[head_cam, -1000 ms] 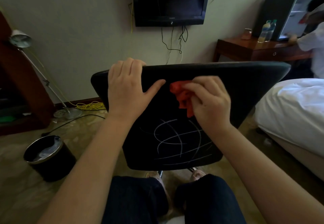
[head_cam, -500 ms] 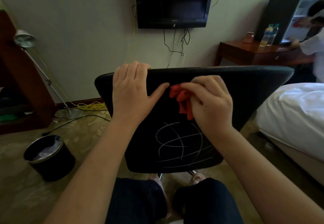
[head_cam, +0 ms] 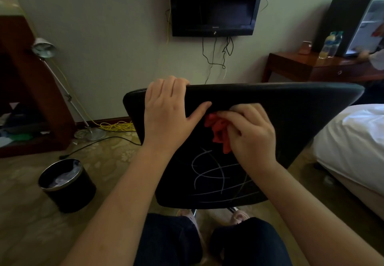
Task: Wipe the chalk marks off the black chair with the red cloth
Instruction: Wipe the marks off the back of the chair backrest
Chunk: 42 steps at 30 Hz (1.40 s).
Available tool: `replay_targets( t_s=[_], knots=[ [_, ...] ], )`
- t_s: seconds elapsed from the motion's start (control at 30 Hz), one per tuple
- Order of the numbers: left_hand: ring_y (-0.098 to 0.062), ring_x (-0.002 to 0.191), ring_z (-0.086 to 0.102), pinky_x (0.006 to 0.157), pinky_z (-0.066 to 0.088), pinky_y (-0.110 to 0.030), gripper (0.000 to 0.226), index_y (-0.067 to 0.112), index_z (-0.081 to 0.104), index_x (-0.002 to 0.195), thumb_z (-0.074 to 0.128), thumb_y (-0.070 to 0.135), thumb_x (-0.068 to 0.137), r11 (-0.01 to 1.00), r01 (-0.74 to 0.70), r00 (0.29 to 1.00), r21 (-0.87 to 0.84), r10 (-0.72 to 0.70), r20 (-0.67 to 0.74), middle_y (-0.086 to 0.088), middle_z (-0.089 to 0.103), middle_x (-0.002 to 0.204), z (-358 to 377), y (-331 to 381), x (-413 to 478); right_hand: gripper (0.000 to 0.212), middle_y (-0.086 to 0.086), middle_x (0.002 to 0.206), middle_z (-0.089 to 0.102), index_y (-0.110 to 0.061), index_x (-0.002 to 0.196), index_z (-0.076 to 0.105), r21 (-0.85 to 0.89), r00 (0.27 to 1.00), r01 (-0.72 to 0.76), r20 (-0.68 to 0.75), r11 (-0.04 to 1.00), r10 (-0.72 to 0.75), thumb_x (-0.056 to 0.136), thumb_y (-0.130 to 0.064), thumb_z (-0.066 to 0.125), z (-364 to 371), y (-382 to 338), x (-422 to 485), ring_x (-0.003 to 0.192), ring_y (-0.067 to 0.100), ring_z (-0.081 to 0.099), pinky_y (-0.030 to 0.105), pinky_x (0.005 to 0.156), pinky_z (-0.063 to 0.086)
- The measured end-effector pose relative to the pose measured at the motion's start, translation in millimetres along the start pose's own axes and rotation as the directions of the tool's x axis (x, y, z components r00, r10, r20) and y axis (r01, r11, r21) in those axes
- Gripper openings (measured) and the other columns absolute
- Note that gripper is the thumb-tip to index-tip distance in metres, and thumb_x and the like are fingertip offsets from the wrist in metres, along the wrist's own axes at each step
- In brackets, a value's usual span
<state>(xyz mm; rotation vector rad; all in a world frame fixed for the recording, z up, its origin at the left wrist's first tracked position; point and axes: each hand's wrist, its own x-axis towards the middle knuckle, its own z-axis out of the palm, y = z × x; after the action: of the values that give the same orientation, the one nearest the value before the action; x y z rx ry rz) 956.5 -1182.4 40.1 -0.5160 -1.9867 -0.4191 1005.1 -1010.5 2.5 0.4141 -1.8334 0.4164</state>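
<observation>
The chalk marks [head_cam: 216,176] are a tangle of curved white lines on the lower half of the back of the black chair [head_cam: 295,109], which stands upright just in front of my knees [head_cam: 170,240], its marked side facing me. The red cloth [head_cam: 218,133] is bunched against the chair back just above the marks, below the top edge. My right hand [head_cam: 254,135] has hold of it, the fingers curled round the bunch and pinching it, so the cloth sticks out on the left side of the fingers. My left hand [head_cam: 168,116] grips the chair's top edge: four fingers are hooked over the rim and the thumb stretches across the near face, its tip just beside the cloth.

On the carpet to my left stands a round black waste bin [head_cam: 70,199], and beyond it a floor lamp [head_cam: 44,47] and a coil of yellow cable [head_cam: 116,125] by the wall. A television [head_cam: 214,3] hangs on the wall ahead. To my right is a bed [head_cam: 353,141], and behind it a wooden surface [head_cam: 301,64] carrying two bottles [head_cam: 330,45].
</observation>
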Motion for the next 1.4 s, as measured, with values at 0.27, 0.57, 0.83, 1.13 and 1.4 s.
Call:
replay_targets(
  t_s=[0.27,0.57,0.83,1.13,1.4],
  knots=[
    [-0.026,0.093,0.053,0.093,0.034,-0.034,0.056,0.008,0.058,0.107,0.050,0.061,0.090,1.000,0.005,1.000,0.003,-0.005,0.031,-0.007,0.058,0.099,1.1,4.1,2.6,0.014,-0.002,0.087,0.066,-0.015,0.089,0.078,-0.132,0.928,-0.034,0.364,0.991,0.080,0.082,-0.013,0.065,39.7,42.7,-81.3,0.080,0.014,0.054,0.030,0.054,0.055],
    [-0.029,0.093,0.052,0.090,0.032,-0.034,0.054,0.008,0.058,0.107,0.050,0.059,0.092,1.000,0.010,1.000,0.010,-0.010,0.023,-0.009,0.058,0.099,0.0,8.9,-0.4,0.020,0.009,0.093,0.068,-0.004,0.095,0.077,0.048,0.999,0.033,-0.025,0.998,-0.032,0.093,-0.005,0.057,-1.0,-7.3,8.3,0.088,0.021,0.059,0.023,0.075,0.049],
    [-0.026,0.094,0.053,0.091,0.036,-0.035,0.053,0.009,0.057,0.108,0.048,0.058,0.093,1.000,-0.007,0.998,0.020,0.005,0.061,-0.008,0.057,0.099,-0.9,7.5,0.9,0.013,-0.002,0.078,0.061,-0.017,0.084,0.077,-0.136,0.917,-0.018,0.394,0.991,0.071,0.074,-0.008,0.079,47.2,45.5,-94.1,0.076,0.012,0.049,0.027,0.049,0.052],
    [-0.029,0.093,0.052,0.091,0.032,-0.034,0.050,0.007,0.058,0.107,0.053,0.054,0.092,1.000,-0.006,1.000,0.015,0.005,0.012,-0.010,0.058,0.099,-1.0,10.5,-1.5,0.036,0.008,0.094,0.069,-0.007,0.095,0.077,-0.013,1.000,-0.024,0.003,1.000,0.024,0.103,-0.020,0.044,12.9,12.9,-20.1,0.088,0.020,0.057,0.016,0.078,0.044],
    [-0.027,0.093,0.053,0.091,0.034,-0.034,0.049,0.008,0.058,0.108,0.052,0.054,0.092,1.000,0.003,0.999,0.031,-0.004,0.041,-0.008,0.058,0.100,-1.7,13.1,-0.4,0.023,-0.004,0.080,0.061,-0.022,0.087,0.078,-0.140,0.897,-0.044,0.431,0.989,0.101,0.074,-0.017,0.060,55.4,36.4,-102.9,0.079,0.008,0.040,0.022,0.049,0.051]
  ],
)
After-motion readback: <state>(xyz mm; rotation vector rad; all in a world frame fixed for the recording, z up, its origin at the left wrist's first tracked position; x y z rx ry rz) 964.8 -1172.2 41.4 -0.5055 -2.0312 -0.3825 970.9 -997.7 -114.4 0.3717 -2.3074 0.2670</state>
